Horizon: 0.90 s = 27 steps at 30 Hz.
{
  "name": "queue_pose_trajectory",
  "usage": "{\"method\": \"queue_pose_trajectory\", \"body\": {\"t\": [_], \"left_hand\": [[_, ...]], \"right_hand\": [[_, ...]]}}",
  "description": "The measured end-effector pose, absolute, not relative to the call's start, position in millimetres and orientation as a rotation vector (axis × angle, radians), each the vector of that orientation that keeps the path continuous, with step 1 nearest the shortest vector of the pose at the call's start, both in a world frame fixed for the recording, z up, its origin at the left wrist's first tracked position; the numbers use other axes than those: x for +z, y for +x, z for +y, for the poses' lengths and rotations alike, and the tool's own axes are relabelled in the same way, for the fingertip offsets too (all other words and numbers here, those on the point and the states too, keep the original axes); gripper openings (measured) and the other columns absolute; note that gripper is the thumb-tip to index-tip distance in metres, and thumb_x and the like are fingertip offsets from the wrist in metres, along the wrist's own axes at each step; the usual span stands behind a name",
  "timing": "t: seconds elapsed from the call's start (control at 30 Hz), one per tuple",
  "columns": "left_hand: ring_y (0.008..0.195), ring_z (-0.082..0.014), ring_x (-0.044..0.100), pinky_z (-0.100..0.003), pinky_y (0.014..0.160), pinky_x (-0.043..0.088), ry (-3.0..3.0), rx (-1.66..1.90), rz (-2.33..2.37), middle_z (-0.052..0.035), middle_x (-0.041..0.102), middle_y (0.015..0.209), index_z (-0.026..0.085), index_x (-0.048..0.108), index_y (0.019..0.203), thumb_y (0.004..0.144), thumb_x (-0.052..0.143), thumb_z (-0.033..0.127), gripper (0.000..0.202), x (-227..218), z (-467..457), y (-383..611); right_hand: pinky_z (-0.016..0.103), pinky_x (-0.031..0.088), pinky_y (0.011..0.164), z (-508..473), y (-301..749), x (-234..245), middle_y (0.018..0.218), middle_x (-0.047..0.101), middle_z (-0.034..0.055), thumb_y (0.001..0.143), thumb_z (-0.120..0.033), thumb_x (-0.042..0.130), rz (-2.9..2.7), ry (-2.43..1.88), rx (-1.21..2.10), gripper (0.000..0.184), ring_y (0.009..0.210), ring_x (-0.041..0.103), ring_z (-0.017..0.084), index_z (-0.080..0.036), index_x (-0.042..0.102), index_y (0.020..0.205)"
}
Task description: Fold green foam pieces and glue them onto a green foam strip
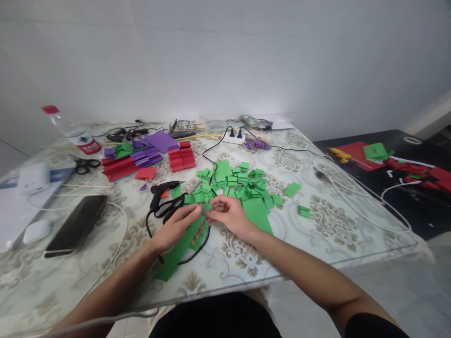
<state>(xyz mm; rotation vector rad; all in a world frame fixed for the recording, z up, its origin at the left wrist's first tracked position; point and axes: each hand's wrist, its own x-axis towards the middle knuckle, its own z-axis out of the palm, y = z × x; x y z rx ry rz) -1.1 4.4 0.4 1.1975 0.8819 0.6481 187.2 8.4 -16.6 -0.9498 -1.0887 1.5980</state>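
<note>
A long green paper strip [179, 251] slants up from the table's front edge, its upper end between my two hands. My left hand [181, 223] pinches the strip with the thumb on top. My right hand [227, 216] is closed at the strip's far end, where a small part looks folded over; its fingertips touch the paper. Just beyond my hands lies a heap of small folded green paper pieces [246, 183]. A flat green sheet [259, 216] lies partly behind my right wrist. Black-handled scissors [172, 206] and a black glue gun [158, 192] rest beside my left hand.
Red folded paper [181, 157] and purple paper [162, 141] lie at the back left. A phone [77, 225], a bottle [75, 134] and more scissors [84, 164] are on the left. Cables run from a white power strip [233, 137]. A dark table [352, 178] stands right.
</note>
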Motion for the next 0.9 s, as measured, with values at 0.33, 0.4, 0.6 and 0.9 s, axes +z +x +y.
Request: {"method": "queue_pose_trajectory", "body": {"t": [0.33,0.4,0.6,0.9], "left_hand": [[0.051,-0.0141,0.052,-0.023,0.041,0.046,1.347,0.624,0.869,0.0006,0.053,0.065,0.019,0.066,0.085,0.094,0.058,0.058,0.041,4,4,2],[0.048,-0.012,0.048,-0.021,0.038,0.043,1.412,0.642,0.892,0.0022,0.05,0.062,0.018,0.063,0.082,0.095,0.058,0.058,0.043,2,4,2],[0.043,-0.0091,0.043,-0.019,0.034,0.037,1.515,0.696,0.987,0.0041,0.048,0.059,0.018,0.056,0.075,0.095,0.057,0.058,0.045,-4,1,-1],[0.045,-0.0084,0.044,-0.019,0.041,0.036,1.648,0.732,1.052,0.0039,0.051,0.06,0.018,0.055,0.073,0.097,0.059,0.05,0.04,-7,1,-4]], "right_hand": [[0.032,0.061,0.06,8,187,-17,0.062,0.067,-0.0029,0.063,-0.035,0.089,-1.112,-0.929,1.584,0.036,0.057,0.068,0.018,-0.02,0.063,0.083],[0.033,0.061,0.062,8,189,-15,0.064,0.068,-0.0016,0.066,-0.038,0.087,-1.123,-0.901,1.603,0.033,0.059,0.068,0.019,-0.02,0.066,0.085],[0.033,0.06,0.064,5,195,-7,0.07,0.071,0.0012,0.075,-0.041,0.081,-1.101,-0.809,1.666,0.03,0.066,0.069,0.019,-0.018,0.073,0.092],[0.031,0.061,0.061,6,188,-12,0.068,0.071,0.0013,0.069,-0.048,0.088,-1.121,-0.9,1.51,0.038,0.061,0.069,0.017,-0.017,0.072,0.085]]}}
